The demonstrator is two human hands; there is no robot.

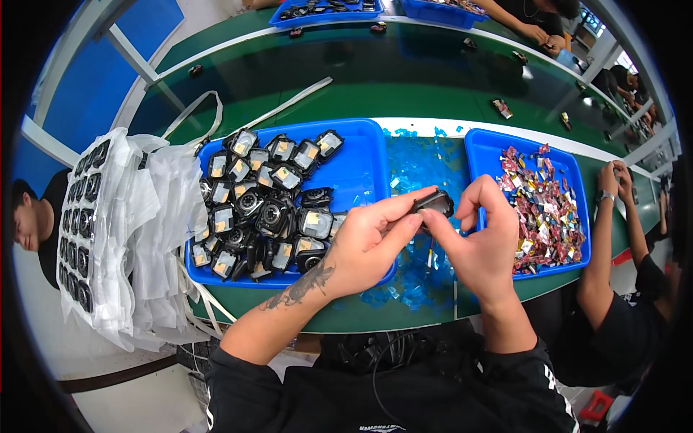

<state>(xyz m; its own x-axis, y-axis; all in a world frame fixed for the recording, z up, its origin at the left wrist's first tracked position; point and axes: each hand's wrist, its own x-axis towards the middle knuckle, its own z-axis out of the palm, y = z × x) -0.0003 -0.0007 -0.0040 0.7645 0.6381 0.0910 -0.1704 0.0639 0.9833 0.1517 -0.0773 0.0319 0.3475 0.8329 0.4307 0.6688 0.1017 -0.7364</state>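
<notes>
Both my hands meet over the green bench, between two blue trays. My left hand [364,242] pinches a small black camera-like part [435,202] by its left end. My right hand [480,231] touches the same part from the right, thumb and forefinger curled at its edge. The left blue tray [361,148] is heaped with several similar black parts, many carrying a yellow sticker. Below my hands, blue film scraps [415,285] litter the bench.
The right blue tray [480,144] holds several small red and silver pieces. White plastic sheets [123,231] with rows of black parts lie at the left. A green conveyor [375,76] runs behind. Another person's arms [613,216] work at the right; one more sits far left.
</notes>
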